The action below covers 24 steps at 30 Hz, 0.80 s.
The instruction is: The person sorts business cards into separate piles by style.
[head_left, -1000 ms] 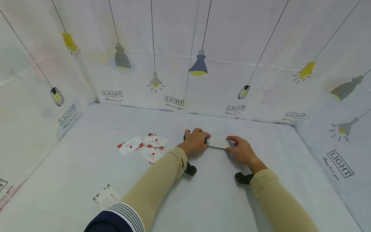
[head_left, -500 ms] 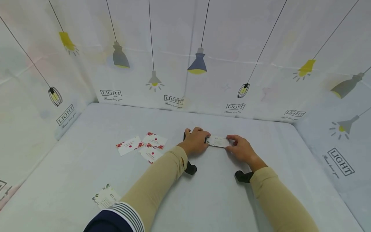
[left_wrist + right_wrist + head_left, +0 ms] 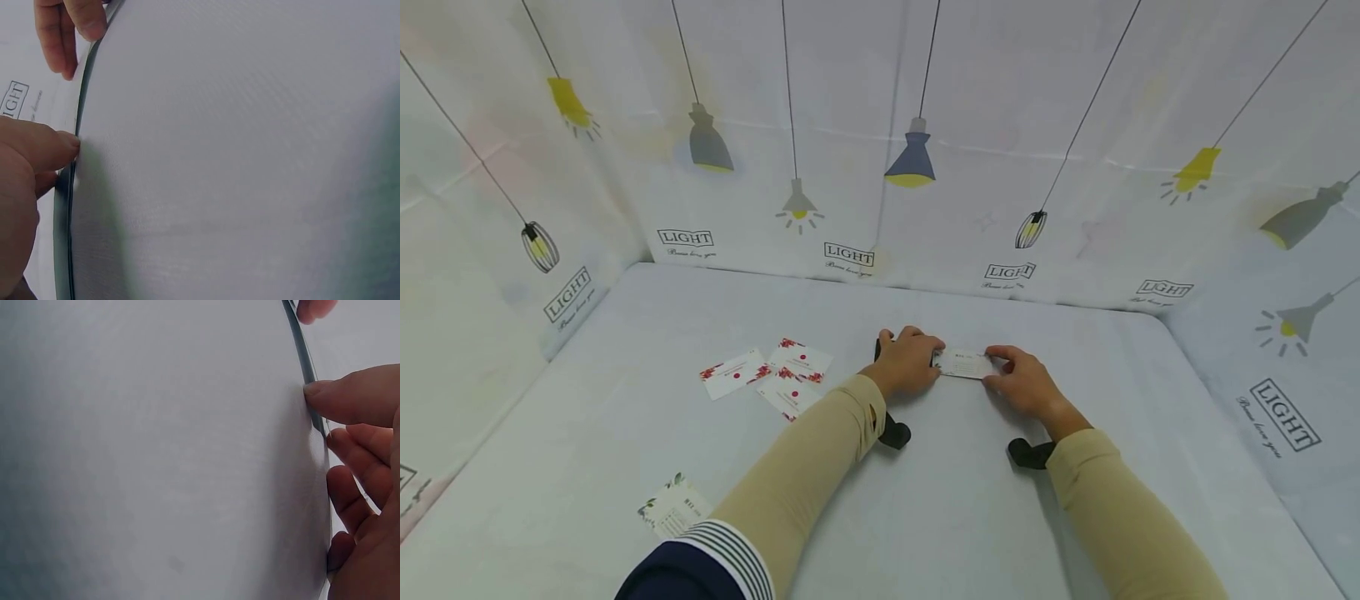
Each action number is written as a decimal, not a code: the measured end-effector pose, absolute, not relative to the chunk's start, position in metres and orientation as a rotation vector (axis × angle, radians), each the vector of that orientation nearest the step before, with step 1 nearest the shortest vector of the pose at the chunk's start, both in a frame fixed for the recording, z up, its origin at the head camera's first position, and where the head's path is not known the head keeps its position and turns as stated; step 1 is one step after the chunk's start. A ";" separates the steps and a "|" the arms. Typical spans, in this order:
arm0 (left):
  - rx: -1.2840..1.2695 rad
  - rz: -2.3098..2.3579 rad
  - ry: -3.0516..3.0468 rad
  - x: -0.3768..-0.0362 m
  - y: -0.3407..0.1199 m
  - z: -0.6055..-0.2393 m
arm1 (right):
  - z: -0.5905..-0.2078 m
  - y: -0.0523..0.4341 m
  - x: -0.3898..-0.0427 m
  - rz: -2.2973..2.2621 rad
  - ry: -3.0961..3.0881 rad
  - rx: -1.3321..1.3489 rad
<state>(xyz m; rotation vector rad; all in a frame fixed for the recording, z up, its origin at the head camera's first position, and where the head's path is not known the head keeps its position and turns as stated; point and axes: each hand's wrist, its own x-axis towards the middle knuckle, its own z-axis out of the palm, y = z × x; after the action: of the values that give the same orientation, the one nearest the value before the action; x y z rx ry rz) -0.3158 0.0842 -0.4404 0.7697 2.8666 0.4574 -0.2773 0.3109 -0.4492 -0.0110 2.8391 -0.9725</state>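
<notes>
A white card (image 3: pixel 964 364) with leaf print at its corners lies between my two hands on the white table (image 3: pixel 955 500). Beneath it the wrist views show the edge of a thin dark slab (image 3: pixel 62 231), whose kind is hidden. My left hand (image 3: pixel 910 362) grips the left end from above, thumb on the near edge and fingers over the far side; black shows past the fingers. At the other end my right hand (image 3: pixel 1028 385) pinches the card and slab, thumb at the near edge (image 3: pixel 315 390) and forefinger at the far corner.
Left of my hands, three white cards with red flowers (image 3: pixel 733 375) lie overlapping. A cream leaf-printed card (image 3: pixel 673 506) lies nearer, partly behind my left sleeve (image 3: pixel 805 475). A lamp-printed cloth wall (image 3: pixel 850 100) borders the table's far edge. Black mounts (image 3: pixel 1030 454) hang under both wrists.
</notes>
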 end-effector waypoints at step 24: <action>0.851 0.748 2.744 -0.311 0.069 -0.420 | -0.437 0.298 -0.261 -1.160 2.853 -0.064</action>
<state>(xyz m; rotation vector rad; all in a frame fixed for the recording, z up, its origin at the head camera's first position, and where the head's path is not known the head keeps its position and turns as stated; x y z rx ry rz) -0.3112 0.0688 -0.4196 0.8505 2.7437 0.7478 -0.2615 0.2980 -0.4374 -0.0638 2.8527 -1.1597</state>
